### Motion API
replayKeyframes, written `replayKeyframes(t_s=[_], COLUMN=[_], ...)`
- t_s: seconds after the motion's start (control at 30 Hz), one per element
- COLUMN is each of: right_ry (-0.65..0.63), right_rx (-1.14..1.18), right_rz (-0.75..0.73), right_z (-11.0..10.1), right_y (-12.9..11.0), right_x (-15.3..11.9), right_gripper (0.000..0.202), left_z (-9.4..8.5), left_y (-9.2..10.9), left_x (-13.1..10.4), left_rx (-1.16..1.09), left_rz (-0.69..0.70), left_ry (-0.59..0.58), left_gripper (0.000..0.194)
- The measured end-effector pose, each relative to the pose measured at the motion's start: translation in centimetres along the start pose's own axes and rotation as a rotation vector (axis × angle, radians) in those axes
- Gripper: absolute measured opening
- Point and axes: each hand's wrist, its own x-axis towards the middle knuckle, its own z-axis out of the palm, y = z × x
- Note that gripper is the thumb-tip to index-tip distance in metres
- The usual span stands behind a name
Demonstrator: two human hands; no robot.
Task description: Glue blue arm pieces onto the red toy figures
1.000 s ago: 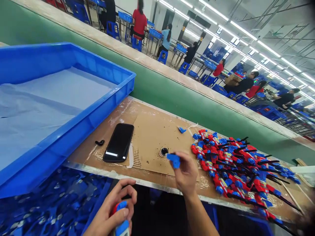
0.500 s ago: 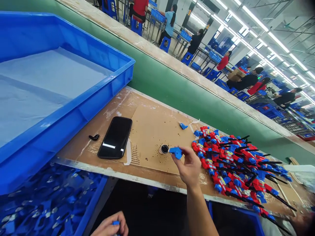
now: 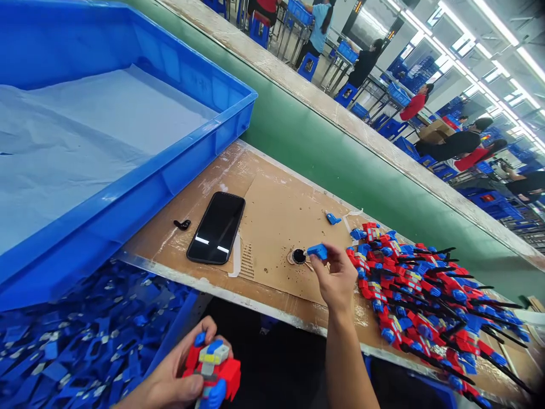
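Note:
My left hand (image 3: 168, 378), low in the view, is wrapped round a red and blue toy robot figure (image 3: 230, 375) with a yellow and grey chest. Between the thumb and fingers of my right hand (image 3: 338, 284) is a small blue plastic part (image 3: 317, 251). That part is just right of a small round pot (image 3: 297, 257) with dark contents; whether the two touch I cannot tell. Another blue part (image 3: 333, 218) lies farther back on the cardboard (image 3: 276, 210). To the right of my right hand is a pile of similar toy robots (image 3: 413, 284) with long black pieces.
A large blue tray (image 3: 183, 147) lined with pale sheeting fills the upper left. Below it a bin holds many blue parts (image 3: 85, 346). A phone (image 3: 217, 227) and a black earpiece (image 3: 182, 224) lie on the bench. Behind runs a green belt (image 3: 306, 147); several people sit beyond.
My left hand has risen, bringing the toy robot into view. My right hand still holds the blue part by the pot. The whole view has shifted and tilted slightly.

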Motion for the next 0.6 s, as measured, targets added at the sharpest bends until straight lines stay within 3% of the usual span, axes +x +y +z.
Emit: replayKeyframes(t_s=[0.1, 0.17, 0.3, 0.37, 0.47, 0.6], right_ry=[0.114, 0.138, 0.113, 0.115, 0.126, 0.135], right_rx=[0.31, 0.418, 0.599, 0.681, 0.727, 0.671], right_rz=[0.263, 0.358, 0.436, 0.477, 0.54, 0.568], right_z=[0.0, -0.1, -0.1, 0.0, 0.2, 0.6], right_y=[0.2, -0.2, -1.6, -1.9, -1.8, -1.6], right_x=[0.0, 0.2, 0.7, 0.9, 1.0, 0.8], right_gripper=[0.05, 0.054, 0.052, 0.052, 0.055, 0.059], left_z=[2.3, 3.7, 5.4, 6.0, 6.7, 6.6], left_y=[2.1, 3.2, 4.5, 4.7, 4.8, 4.8], left_x=[1.5, 3.2, 6.6, 7.5, 8.0, 8.1], left_rx=[0.166, 0.181, 0.203, 0.23, 0.166, 0.055], left_rz=[0.105, 0.173, 0.374, 0.452, 0.409, 0.368], left_ry=[-0.022, -0.006, -0.081, -0.092, -0.026, 0.073], left_gripper=[0.085, 0.088, 0.051, 0.046, 0.051, 0.075])
